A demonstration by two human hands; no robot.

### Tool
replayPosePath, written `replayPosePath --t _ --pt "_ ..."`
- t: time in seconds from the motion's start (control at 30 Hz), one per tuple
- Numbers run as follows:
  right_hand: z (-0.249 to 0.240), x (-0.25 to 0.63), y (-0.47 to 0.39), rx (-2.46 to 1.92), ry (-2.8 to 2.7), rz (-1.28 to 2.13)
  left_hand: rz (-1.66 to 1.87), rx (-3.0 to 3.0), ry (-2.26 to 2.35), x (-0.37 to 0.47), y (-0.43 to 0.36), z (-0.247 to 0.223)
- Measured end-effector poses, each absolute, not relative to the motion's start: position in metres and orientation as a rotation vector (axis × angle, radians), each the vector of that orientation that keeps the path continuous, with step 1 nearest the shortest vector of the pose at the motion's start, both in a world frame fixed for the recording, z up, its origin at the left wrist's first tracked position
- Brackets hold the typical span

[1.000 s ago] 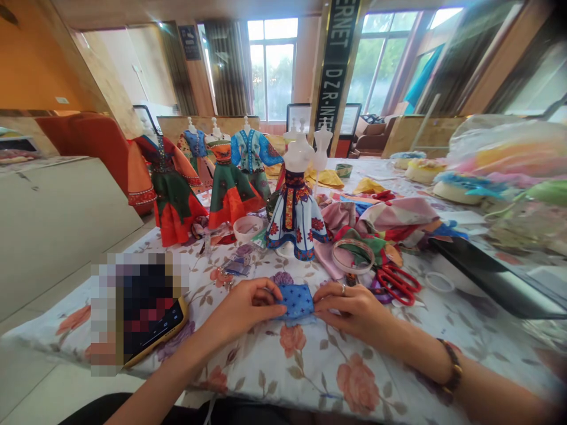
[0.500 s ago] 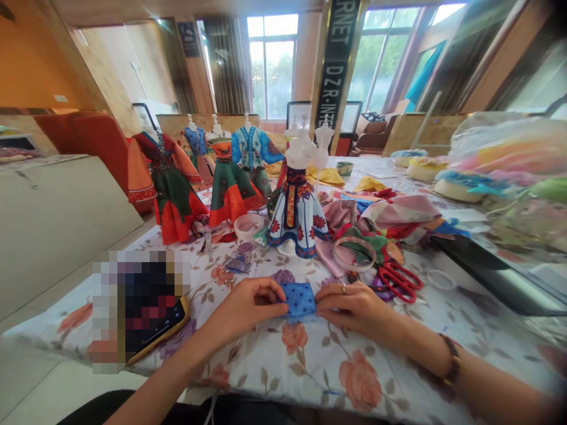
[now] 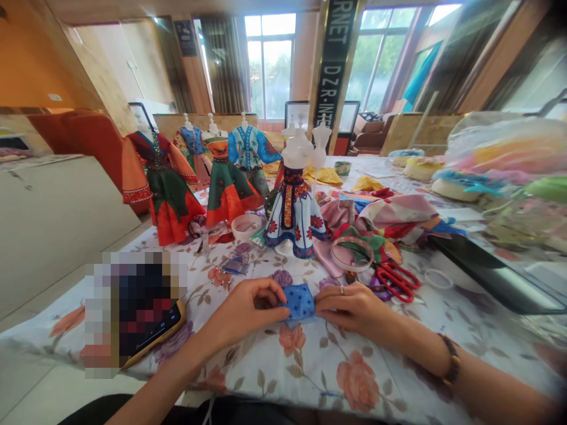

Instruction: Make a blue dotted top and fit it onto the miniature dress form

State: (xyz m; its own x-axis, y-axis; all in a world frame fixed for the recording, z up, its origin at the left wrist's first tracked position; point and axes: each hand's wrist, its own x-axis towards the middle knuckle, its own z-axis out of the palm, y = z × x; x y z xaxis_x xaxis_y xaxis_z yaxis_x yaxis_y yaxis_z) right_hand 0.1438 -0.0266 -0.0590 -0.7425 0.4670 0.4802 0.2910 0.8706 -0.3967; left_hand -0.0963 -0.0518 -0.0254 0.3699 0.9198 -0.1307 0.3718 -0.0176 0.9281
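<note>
Between my two hands is a small piece of blue fabric with dark cross-shaped marks, just above the flowered tablecloth. My left hand pinches its left edge between thumb and fingers. On the other side, my right hand has its fingers closed on the right edge; a ring and a dark bracelet are on that hand and wrist. A lighter blue strip shows along the fabric's lower edge. Beyond it stands a small dress form in a white, red and blue skirt.
Red-handled scissors and a clear tape roll lie right of my hands, before a heap of cloth scraps. A phone rests at left, a black tablet-like slab at right. Several dressed doll forms stand behind.
The blue fabric has tilted and its top edge now bends, with more of the light lower strip showing. Both hands keep their hold. The view has shifted slightly.
</note>
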Motion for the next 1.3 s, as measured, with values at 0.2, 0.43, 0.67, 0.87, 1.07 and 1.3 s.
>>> replayPosePath --t 0.2,0.43,0.67,0.87,1.07,1.3 --pt "-0.0597 0.1469 -0.0259 -0.581 -2.474 0.41 0.646 1.607 1.2 -0.0947 -0.0547 -0.0242" --pt "-0.0594 0.1493 -0.0259 -0.624 -2.501 0.417 0.628 1.645 1.206 -0.0902 -0.0567 -0.0214" --pt "-0.0586 0.1483 -0.0261 -0.616 -2.499 0.483 0.632 1.669 1.209 -0.09 -0.0581 -0.022" --pt "-0.0561 0.1476 -0.0272 -0.604 -2.491 0.505 0.629 1.68 1.229 -0.0885 -0.0593 -0.0193" --pt "-0.054 0.1473 -0.0279 -0.601 -2.497 0.501 0.634 1.703 1.227 -0.0887 -0.0589 -0.0212" --pt "-0.0529 0.1476 -0.028 -0.594 -2.509 0.503 0.627 1.733 1.257 -0.0883 -0.06 -0.0222"
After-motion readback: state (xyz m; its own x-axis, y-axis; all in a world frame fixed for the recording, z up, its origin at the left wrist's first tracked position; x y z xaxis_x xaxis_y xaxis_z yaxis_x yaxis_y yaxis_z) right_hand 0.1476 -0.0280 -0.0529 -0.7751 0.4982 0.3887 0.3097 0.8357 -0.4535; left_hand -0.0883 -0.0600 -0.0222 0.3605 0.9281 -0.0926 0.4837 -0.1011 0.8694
